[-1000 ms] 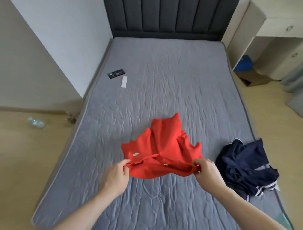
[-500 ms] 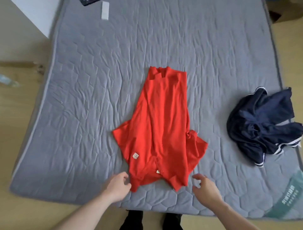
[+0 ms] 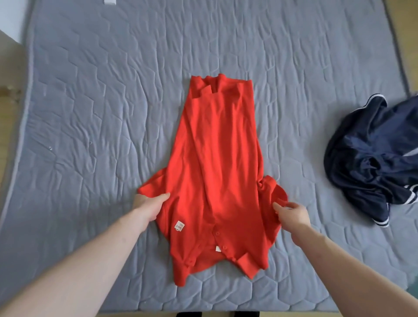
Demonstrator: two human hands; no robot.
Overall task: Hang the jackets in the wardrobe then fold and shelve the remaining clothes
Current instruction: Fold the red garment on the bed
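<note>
At the near edge of the grey quilted mattress, I am seeing both forearms reaching in over the bare wooden floor strip below it. The left hand is lying on the left sleeve of the red shirt, fingers held together and pointing toward the cloth; I cannot tell whether they are gripping it. The right hand is pinching the bunched right sleeve between thumb and fingertips. The shirt is lying lengthwise in the middle of the mattress, its buttoned collar end toward the near edge and its hem toward the far edge, with a small white label showing just beside the left forearm. Nothing is lying between the hands and the shirt. Toward the right edge, well apart from the shirt, a crumpled navy garment with white stripes is sitting in a heap. At the far edge, near the left corner, a small white object is barely showing, cut off by the frame.
</note>
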